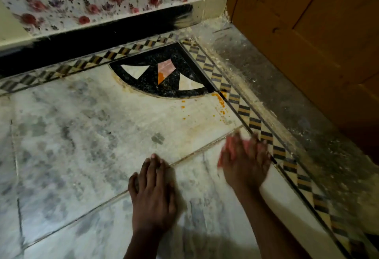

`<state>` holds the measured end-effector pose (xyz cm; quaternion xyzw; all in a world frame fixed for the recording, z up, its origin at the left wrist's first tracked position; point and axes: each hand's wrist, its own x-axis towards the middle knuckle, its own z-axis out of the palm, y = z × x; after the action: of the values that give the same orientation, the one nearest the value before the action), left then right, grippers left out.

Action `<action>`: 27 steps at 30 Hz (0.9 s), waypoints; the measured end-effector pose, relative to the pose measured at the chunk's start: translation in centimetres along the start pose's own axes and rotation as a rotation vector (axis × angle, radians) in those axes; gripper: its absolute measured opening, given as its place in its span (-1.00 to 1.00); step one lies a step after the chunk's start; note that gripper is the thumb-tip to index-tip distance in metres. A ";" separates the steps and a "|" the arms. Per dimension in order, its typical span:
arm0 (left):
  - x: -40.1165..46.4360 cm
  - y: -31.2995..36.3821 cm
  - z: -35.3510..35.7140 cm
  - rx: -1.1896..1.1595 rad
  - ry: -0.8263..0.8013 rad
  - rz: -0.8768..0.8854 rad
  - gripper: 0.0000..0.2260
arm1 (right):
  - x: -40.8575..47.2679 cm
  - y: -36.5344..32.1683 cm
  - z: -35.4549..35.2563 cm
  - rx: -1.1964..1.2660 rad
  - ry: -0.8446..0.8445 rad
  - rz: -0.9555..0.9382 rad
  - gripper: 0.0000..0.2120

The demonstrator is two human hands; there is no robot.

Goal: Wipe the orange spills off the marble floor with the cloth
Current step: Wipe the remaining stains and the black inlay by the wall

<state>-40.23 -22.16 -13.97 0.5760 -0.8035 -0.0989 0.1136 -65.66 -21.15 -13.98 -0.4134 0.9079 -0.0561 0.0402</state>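
Marble floor (82, 125) in a corner, wooden door (307, 33) to the right. Right hand (245, 162), blurred, pressing a pink cloth (229, 146) flat beside the checkered border (266, 135). Left hand (152, 195) flat, fingers straight, holding nothing. Orange spills (220, 103) well beyond the cloth, more orange (161, 77) on the black inlay (174, 62).

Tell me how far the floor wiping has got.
Done: nothing certain; a faint orange smear remains on the marble floor. In hand: the right hand presses the pink cloth down, blurred; the left hand rests flat. Left: orange on the fan inlay and drops beside the border.
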 end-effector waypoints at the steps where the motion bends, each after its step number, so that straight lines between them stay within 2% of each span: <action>1: 0.0 0.0 0.0 0.000 0.007 0.003 -0.38 | 2.2 -1.8 0.2 0.045 0.007 0.096 -0.32; 3: -0.1 -0.1 0.2 0.002 0.014 0.010 -0.37 | 5.0 -6.0 0.4 0.093 -0.034 0.079 -0.32; 6: -0.1 -0.2 0.3 0.013 0.014 0.007 -0.34 | 1.7 -9.1 1.0 0.058 0.004 -0.331 -0.33; 8: 0.0 -0.3 0.2 -0.007 0.011 -0.004 -0.35 | -4.6 -7.2 0.9 0.025 -0.008 -0.626 -0.37; 10: 0.0 -0.2 0.0 -0.012 -0.004 -0.009 -0.36 | -8.3 -2.5 0.0 0.007 -0.084 -0.742 -0.38; 12: 0.0 -0.1 -0.1 -0.011 -0.020 -0.006 -0.37 | -6.2 2.1 -1.1 -0.068 -0.153 -0.669 -0.39; 14: 0.1 -0.1 0.0 -0.014 -0.019 -0.015 -0.37 | -0.8 3.5 -1.1 -0.110 -0.123 -0.385 -0.37; 16: 0.0 -0.1 0.2 -0.016 -0.018 -0.012 -0.37 | 4.3 0.9 -0.7 -0.015 -0.053 0.010 -0.31; 17: 0.0 -0.1 0.2 -0.014 -0.013 -0.014 -0.37 | 6.0 -1.5 -0.5 0.037 -0.057 0.136 -0.30; 18: 0.0 -0.2 0.2 -0.006 -0.008 -0.013 -0.37 | 7.0 -4.1 -0.1 0.072 -0.065 0.186 -0.30; 19: -0.1 -0.3 0.4 0.002 -0.002 -0.009 -0.37 | 7.2 -6.4 0.3 0.082 -0.086 0.157 -0.31; 21: -0.2 -0.3 0.5 0.001 0.023 -0.010 -0.37 | 4.6 -9.0 0.8 0.040 -0.094 -0.081 -0.32; 24: 0.0 -0.2 0.0 -0.010 0.061 -0.009 -0.35 | -3.2 -7.0 0.1 0.003 -0.057 -0.475 -0.35; 25: 0.1 -0.1 -0.2 -0.013 0.062 -0.009 -0.34 | -4.9 -5.1 -0.1 -0.009 -0.051 -0.508 -0.36; 27: 0.2 0.3 -0.4 -0.019 0.048 -0.011 -0.34 | -5.0 -1.2 -0.4 -0.038 -0.059 -0.379 -0.36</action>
<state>-40.43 -22.24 -13.51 0.5816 -0.7963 -0.0931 0.1379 -61.51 -18.19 -13.30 -0.5790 0.8132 -0.0333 0.0480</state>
